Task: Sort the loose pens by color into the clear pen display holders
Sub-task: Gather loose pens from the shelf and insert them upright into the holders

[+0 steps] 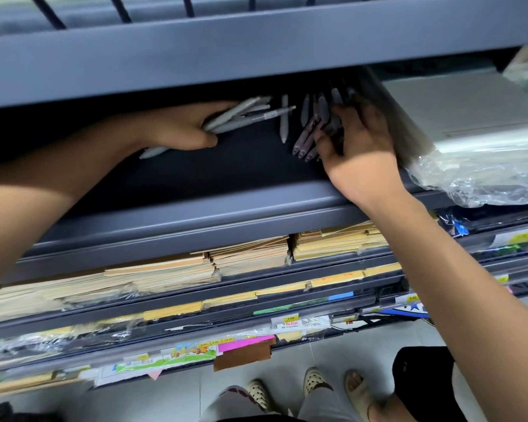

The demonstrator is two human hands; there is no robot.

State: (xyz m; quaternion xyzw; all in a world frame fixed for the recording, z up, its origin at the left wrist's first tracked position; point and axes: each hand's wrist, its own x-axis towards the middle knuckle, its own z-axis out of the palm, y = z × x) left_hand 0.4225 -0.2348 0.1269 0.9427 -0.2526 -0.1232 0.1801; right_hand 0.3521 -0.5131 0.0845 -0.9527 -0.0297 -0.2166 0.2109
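Observation:
Both arms reach into a dark grey shelf [195,184]. My left hand [177,129] grips a bundle of pale grey pens [241,115] whose ends fan out to the right. One pale pen [284,120] lies loose on the shelf between my hands. My right hand [357,141] rests with curled fingers on a cluster of dark purple-grey pens [310,135] lying against a plastic-wrapped stack; whether it grips them is unclear. No clear display holder is visible.
A plastic-wrapped paper stack [470,129] fills the shelf's right side. The upper shelf's edge [256,56] overhangs closely. Lower shelves hold brown envelope stacks [250,257] and coloured paper. Feet in sandals [314,382] stand on the tiled floor below.

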